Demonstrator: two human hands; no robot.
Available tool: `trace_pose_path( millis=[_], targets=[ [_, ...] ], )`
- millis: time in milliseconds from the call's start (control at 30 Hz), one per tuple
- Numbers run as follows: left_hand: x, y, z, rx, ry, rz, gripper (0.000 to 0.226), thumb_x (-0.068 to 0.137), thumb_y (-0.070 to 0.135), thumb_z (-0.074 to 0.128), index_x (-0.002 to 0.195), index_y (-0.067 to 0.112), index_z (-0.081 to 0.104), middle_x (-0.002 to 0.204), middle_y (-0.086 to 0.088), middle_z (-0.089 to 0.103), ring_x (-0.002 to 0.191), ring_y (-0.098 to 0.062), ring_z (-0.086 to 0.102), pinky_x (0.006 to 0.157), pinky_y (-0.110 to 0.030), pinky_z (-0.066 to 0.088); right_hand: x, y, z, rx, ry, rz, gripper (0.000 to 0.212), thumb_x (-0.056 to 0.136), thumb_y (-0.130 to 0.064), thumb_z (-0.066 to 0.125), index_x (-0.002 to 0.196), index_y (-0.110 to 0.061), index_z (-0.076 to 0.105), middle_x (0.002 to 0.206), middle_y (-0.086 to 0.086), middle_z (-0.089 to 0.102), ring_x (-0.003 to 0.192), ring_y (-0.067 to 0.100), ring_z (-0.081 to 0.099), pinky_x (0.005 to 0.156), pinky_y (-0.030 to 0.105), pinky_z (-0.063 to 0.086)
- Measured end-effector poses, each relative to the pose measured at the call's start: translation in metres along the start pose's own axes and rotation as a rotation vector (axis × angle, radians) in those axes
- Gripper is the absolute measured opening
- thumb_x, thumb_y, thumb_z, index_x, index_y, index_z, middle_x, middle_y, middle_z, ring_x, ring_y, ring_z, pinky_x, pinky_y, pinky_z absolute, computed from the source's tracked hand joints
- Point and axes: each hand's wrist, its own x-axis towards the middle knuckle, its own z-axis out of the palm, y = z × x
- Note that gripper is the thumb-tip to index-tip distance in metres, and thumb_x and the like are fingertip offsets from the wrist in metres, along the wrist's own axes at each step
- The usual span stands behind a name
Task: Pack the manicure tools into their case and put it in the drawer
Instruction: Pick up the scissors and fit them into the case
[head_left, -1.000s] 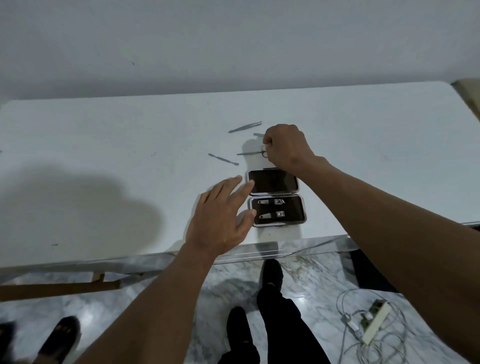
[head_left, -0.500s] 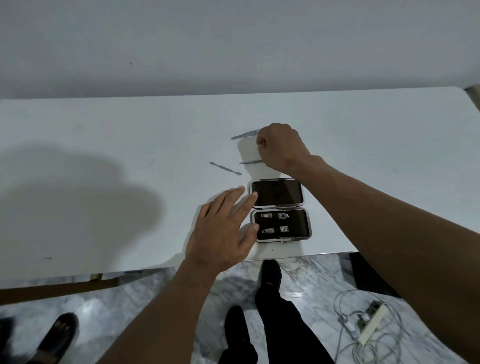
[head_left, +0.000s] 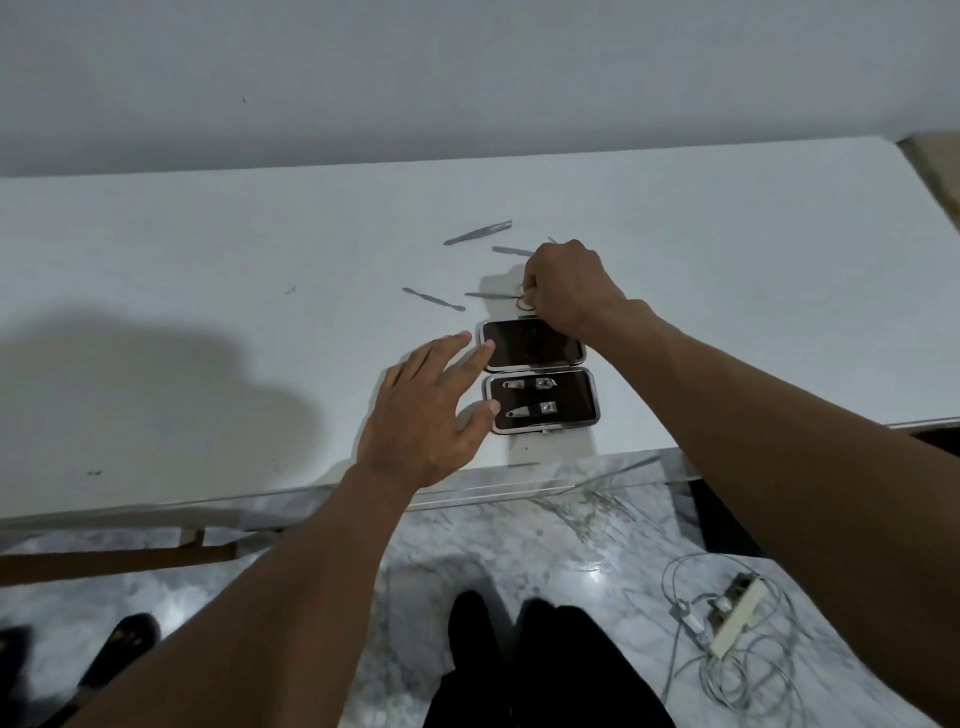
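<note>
A dark manicure case (head_left: 540, 379) lies open near the front edge of the white table (head_left: 208, 291). Its near half holds two nail clippers (head_left: 530, 397). My left hand (head_left: 431, 410) rests flat at the case's left side, fingers spread and touching its edge. Just behind the case, my right hand (head_left: 569, 288) is closed on the ring handle of small scissors (head_left: 493, 296), whose blades point left. Tweezers (head_left: 478, 233), a cuticle pusher (head_left: 434, 299) and another thin tool (head_left: 511, 251) lie loose on the table behind.
A wall rises behind the table. Below the front edge are marble floor, my dark trouser legs (head_left: 519, 665), a power strip with tangled cables (head_left: 727, 623) at the right, and a dark sandal (head_left: 122, 644) at the left. No drawer is in view.
My right hand has shifted slightly among the loose tools and now pinches the scissors' handle. The left hand stays at the case's side. The camera view has moved a little.
</note>
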Motion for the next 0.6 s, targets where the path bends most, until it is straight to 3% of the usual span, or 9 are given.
trace_pose_path(
  millis=[233, 433, 600],
  targets=[
    [0.000, 0.000, -0.001, -0.022, 0.023, 0.016, 0.059, 0.091, 0.052, 0.042, 0.146, 0.031, 0.041, 0.150, 0.003, 0.042, 0.137, -0.018, 0.038, 0.105, -0.042, 0.037, 0.001, -0.002, -0.010, -0.085, -0.050, -0.095, 0.018, 0.082, -0.009, 0.060, 0.097, -0.002, 0.065, 0.096, 0.023, 0.067, 0.088, 0.040, 0.063, 0.070, 0.035, 0.048],
    [-0.001, 0.000, 0.003, -0.013, 0.019, 0.019, 0.060, 0.091, 0.052, 0.042, 0.147, 0.029, 0.040, 0.150, 0.000, 0.043, 0.137, -0.020, 0.038, 0.105, -0.044, 0.036, -0.036, 0.016, -0.017, -0.050, -0.008, -0.116, 0.013, 0.076, -0.015, 0.060, 0.081, -0.006, 0.067, 0.086, 0.016, 0.071, 0.078, 0.036, 0.065, 0.075, 0.043, 0.058],
    [0.000, -0.002, 0.003, 0.015, 0.005, 0.026, 0.060, 0.094, 0.053, 0.040, 0.149, 0.030, 0.035, 0.154, 0.001, 0.038, 0.142, -0.015, 0.032, 0.117, -0.042, 0.020, -0.077, 0.024, -0.033, -0.127, -0.109, -0.178, 0.012, 0.074, -0.018, 0.059, 0.081, -0.012, 0.068, 0.085, 0.012, 0.070, 0.077, 0.036, 0.064, 0.070, 0.038, 0.056]
  ],
)
